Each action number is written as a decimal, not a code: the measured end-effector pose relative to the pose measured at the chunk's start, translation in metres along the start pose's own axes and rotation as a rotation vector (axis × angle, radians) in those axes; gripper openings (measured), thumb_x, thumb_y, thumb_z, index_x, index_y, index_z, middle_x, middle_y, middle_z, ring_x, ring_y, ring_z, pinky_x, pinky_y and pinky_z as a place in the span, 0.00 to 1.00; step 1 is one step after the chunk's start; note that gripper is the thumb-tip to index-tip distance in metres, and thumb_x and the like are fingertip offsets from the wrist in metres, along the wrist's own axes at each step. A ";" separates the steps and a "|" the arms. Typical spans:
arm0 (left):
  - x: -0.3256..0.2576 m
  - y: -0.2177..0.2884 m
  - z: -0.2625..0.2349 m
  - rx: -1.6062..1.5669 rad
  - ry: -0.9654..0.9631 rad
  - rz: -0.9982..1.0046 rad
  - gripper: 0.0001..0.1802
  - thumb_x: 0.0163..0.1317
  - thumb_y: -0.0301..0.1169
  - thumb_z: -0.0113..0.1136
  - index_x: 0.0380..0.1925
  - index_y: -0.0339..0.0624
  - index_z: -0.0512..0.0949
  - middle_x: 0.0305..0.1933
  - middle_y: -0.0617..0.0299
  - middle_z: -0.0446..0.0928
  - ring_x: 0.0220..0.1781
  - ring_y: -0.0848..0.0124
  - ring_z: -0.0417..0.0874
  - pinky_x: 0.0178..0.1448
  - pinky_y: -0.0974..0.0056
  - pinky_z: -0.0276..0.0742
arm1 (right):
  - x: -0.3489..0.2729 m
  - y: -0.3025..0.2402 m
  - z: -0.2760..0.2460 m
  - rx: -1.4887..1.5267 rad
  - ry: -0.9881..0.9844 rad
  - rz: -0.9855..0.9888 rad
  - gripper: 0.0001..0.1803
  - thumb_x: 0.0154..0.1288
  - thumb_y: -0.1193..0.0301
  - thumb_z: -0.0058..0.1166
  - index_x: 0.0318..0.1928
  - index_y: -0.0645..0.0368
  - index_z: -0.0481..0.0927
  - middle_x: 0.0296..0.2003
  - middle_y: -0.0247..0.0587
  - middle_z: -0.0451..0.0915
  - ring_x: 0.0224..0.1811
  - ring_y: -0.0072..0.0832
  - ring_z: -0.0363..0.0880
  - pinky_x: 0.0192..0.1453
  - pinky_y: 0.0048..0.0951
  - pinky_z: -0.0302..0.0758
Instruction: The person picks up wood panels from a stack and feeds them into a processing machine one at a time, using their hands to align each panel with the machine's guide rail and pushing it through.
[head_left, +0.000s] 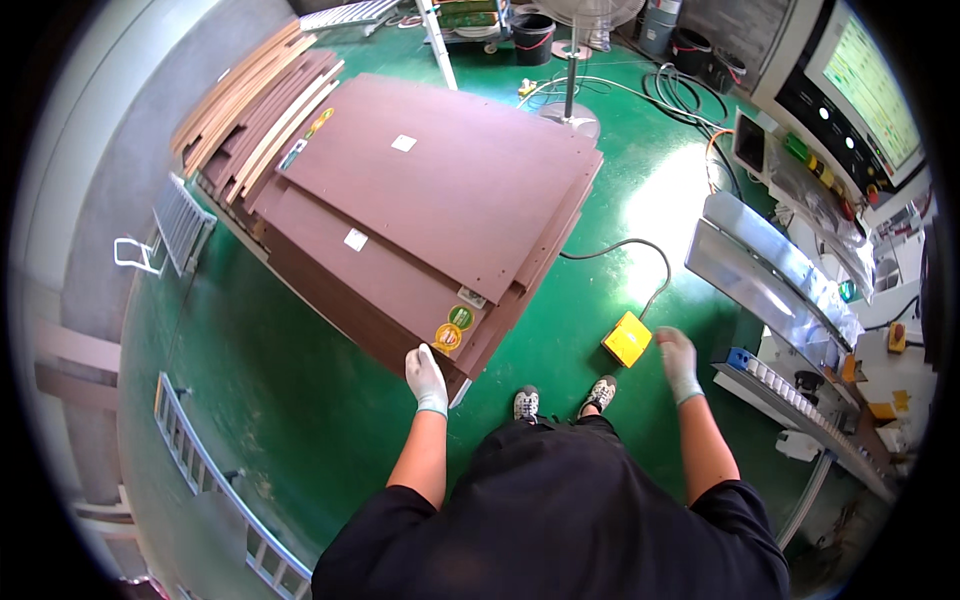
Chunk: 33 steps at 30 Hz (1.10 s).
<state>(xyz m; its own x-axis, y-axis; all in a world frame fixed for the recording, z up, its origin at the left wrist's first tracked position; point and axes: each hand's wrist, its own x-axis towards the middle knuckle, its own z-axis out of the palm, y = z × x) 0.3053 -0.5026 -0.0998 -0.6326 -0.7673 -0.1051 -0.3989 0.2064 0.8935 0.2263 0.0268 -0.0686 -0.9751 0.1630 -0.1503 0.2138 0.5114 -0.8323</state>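
A stack of brown panels lies in front of me to the left, with round yellow and green stickers near its closest corner. My left hand, in a pale glove, is closed on the near edge of a lower brown panel, its thumb on top. Its other fingers are partly hidden. My right hand, also gloved, is held out to the right, touching nothing that I can see. Its fingers are smeared by motion. The yellow foot pedal box with a cable shows just left of it.
On the right is a machine with a bent metal guard and a lit screen. A fan stand, black bucket and coiled hoses are at the back. Wooden strips lie left; a metal ladder is near left.
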 end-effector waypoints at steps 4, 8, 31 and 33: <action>0.005 0.049 -0.003 0.178 -0.224 0.078 0.26 0.72 0.47 0.60 0.27 0.34 0.71 0.24 0.53 0.66 0.29 0.65 0.68 0.40 0.54 0.71 | 0.009 -0.079 0.093 0.041 -0.255 -0.091 0.15 0.72 0.66 0.54 0.49 0.63 0.85 0.41 0.44 0.86 0.43 0.31 0.85 0.52 0.31 0.80; 0.029 0.015 -0.017 0.102 -0.395 -0.024 0.29 0.72 0.52 0.60 0.28 0.33 0.69 0.26 0.52 0.68 0.32 0.65 0.66 0.42 0.53 0.71 | 0.014 -0.182 0.183 0.456 -0.635 0.146 0.23 0.78 0.56 0.50 0.53 0.66 0.80 0.39 0.46 0.86 0.38 0.31 0.85 0.44 0.30 0.81; 0.032 0.026 -0.019 0.147 -0.334 0.062 0.31 0.77 0.52 0.44 0.47 0.27 0.74 0.46 0.36 0.80 0.52 0.48 0.81 0.61 0.51 0.73 | -0.087 -0.144 0.169 0.380 -0.810 0.342 0.24 0.72 0.52 0.60 0.46 0.64 0.78 0.25 0.37 0.79 0.26 0.26 0.82 0.29 0.26 0.76; 0.028 0.031 -0.026 -0.008 -0.186 0.032 0.27 0.77 0.48 0.47 0.49 0.29 0.74 0.45 0.45 0.80 0.50 0.57 0.79 0.60 0.55 0.73 | -0.110 -0.118 0.150 0.439 -0.863 0.487 0.23 0.71 0.55 0.62 0.50 0.64 0.80 0.34 0.40 0.84 0.35 0.28 0.86 0.38 0.26 0.81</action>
<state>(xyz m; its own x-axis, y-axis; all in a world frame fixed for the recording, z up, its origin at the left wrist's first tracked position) 0.2921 -0.5336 -0.0641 -0.7569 -0.6350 -0.1547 -0.3717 0.2235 0.9010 0.2998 -0.1777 -0.0334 -0.5402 -0.4695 -0.6984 0.7168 0.1780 -0.6742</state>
